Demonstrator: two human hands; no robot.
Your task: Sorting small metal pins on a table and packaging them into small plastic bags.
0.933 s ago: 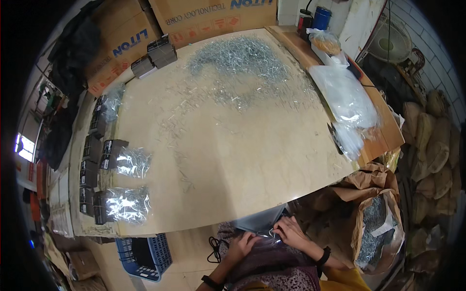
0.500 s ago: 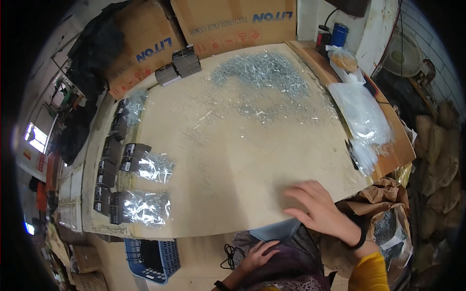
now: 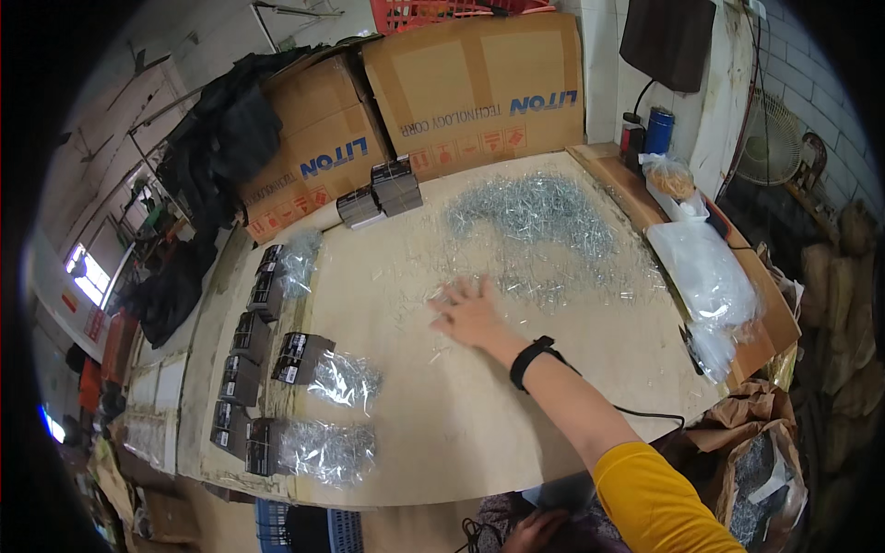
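Note:
My right hand (image 3: 468, 311) reaches out over the middle of the pale table board (image 3: 433, 415), its fingers spread. It lies among scattered thin, silvery pin-like metal pieces, close to the near left side of their large pile (image 3: 535, 217). Nothing shows in its grasp. My left hand (image 3: 533, 531) is low at the bottom edge, dark and partly cut off, below the table's front edge. A grey-blue container (image 3: 564, 493) is beside it, mostly hidden by the table and my right arm. Whether the left fingers grip it cannot be made out.
Clear bags of metal pieces (image 3: 327, 452) and small dark boxes (image 3: 241, 380) line the left side. More dark boxes (image 3: 396, 189) stand before large cartons (image 3: 479, 92) at the back. Plastic bags (image 3: 705, 272) lie on the right ledge. A blue basket (image 3: 346, 530) is below the table.
My right hand has moved from the near right edge forward and left to the scattered pieces, fingers spreading. The view has tilted up, so my left hand sits lower and shows less.

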